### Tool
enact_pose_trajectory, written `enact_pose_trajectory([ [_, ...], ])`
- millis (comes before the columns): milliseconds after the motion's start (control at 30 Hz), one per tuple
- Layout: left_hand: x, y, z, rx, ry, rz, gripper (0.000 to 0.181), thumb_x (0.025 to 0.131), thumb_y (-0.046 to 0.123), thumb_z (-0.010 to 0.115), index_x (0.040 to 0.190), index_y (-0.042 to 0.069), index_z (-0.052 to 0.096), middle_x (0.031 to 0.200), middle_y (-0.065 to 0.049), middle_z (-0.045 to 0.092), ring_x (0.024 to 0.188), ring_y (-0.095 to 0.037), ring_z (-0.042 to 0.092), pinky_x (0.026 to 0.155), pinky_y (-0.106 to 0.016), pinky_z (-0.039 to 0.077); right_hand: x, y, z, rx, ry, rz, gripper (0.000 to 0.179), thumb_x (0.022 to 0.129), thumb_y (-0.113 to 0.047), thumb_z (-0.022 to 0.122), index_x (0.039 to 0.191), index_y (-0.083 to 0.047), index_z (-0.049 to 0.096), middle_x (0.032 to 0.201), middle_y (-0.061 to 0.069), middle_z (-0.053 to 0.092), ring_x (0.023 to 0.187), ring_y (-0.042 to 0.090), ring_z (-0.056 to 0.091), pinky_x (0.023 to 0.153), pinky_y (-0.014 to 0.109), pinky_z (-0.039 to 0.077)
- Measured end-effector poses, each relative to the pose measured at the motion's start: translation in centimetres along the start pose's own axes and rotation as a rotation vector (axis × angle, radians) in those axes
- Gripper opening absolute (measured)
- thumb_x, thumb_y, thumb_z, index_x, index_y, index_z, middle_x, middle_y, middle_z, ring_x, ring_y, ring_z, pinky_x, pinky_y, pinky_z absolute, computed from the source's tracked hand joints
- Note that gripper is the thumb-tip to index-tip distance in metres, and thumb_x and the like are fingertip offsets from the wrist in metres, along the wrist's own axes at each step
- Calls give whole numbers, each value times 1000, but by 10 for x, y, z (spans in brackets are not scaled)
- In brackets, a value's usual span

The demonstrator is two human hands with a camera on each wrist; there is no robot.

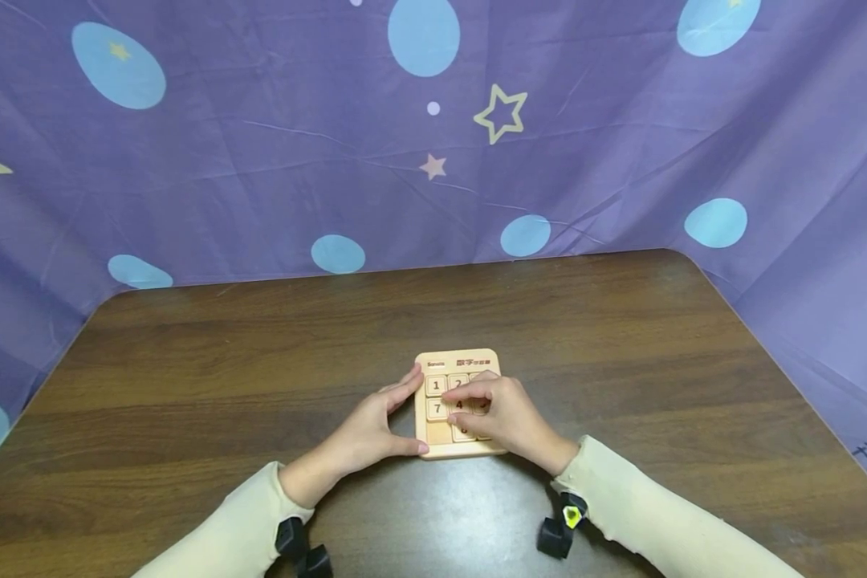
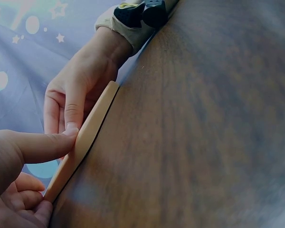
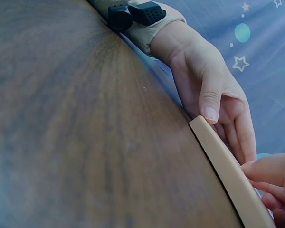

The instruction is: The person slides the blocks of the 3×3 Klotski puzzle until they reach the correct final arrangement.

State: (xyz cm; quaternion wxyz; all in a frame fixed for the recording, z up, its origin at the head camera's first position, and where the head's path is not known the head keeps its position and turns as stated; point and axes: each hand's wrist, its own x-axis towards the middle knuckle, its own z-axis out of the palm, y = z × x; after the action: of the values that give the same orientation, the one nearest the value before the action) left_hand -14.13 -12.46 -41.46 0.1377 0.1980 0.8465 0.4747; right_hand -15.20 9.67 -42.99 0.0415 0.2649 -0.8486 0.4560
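Observation:
A pale wooden number slide puzzle (image 1: 438,450) lies on the table with numbered square tiles in its frame. At its lower left, one slot shows bare beneath tile 7 (image 1: 437,409). My left hand (image 1: 364,429) holds the frame, thumb at the lower left corner and fingers along the left edge. From the right, my right hand (image 1: 513,413) reaches over the tiles, covering several of them. Its index finger and thumb touch the tiles near the 7 and 4 (image 1: 459,405). In the right wrist view, the left thumb (image 3: 210,113) meets the frame's corner.
The brown wooden table (image 1: 260,345) spreads around the puzzle. A purple curtain (image 1: 260,160) with stars and blue ovals hangs behind its far edge. Black wrist cameras (image 1: 555,536) sit by the cream sleeves.

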Motion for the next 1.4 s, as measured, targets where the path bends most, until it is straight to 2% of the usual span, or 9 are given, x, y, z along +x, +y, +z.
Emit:
enact_pose_trajectory([
  [233, 0, 0, -1, 2, 4, 8, 91, 66, 12, 84, 142, -3, 35, 153, -10, 25, 141, -31, 21, 113, -51, 15, 0, 1, -2, 38, -33, -7, 21, 74, -13, 79, 95, -11, 76, 88, -2, 71, 75, 7, 53, 63, 20, 45],
  [467, 1, -1, 0, 7, 3, -5, 91, 66, 12, 84, 142, -2, 35, 153, -8, 25, 141, -30, 21, 113, -50, 15, -1, 4, -3, 84, -65, -16, 19, 74, -12, 79, 93, -10, 76, 88, -3, 71, 76, 7, 53, 64, 20, 46],
  [633, 1, -2, 0, 8, 4, -6, 91, 66, 12, 84, 142, -2, 36, 153, -8, 25, 141, -29, 21, 114, -49, 15, -1, 2, -4, 119, -86, 12, 18, 75, -11, 78, 93, -10, 76, 87, -2, 69, 78, 9, 55, 64, 21, 46],
  [900, 0, -1, 0, 3, 5, 5, 91, 66, 12, 84, 141, -3, 35, 153, -10, 25, 141, -31, 21, 113, -51, 15, -2, 1, -4, 139, -111, 46, 19, 74, -12, 79, 93, -11, 77, 85, -3, 68, 80, 9, 55, 67, 22, 46],
  [1400, 0, -1, 0, -3, 7, 11, 91, 65, 11, 84, 141, -4, 36, 153, -11, 26, 141, -30, 21, 114, -50, 14, -2, 2, -5, 166, -170, 47, 19, 74, -11, 78, 94, -11, 77, 85, -2, 67, 80, 11, 55, 69, 23, 45],
])
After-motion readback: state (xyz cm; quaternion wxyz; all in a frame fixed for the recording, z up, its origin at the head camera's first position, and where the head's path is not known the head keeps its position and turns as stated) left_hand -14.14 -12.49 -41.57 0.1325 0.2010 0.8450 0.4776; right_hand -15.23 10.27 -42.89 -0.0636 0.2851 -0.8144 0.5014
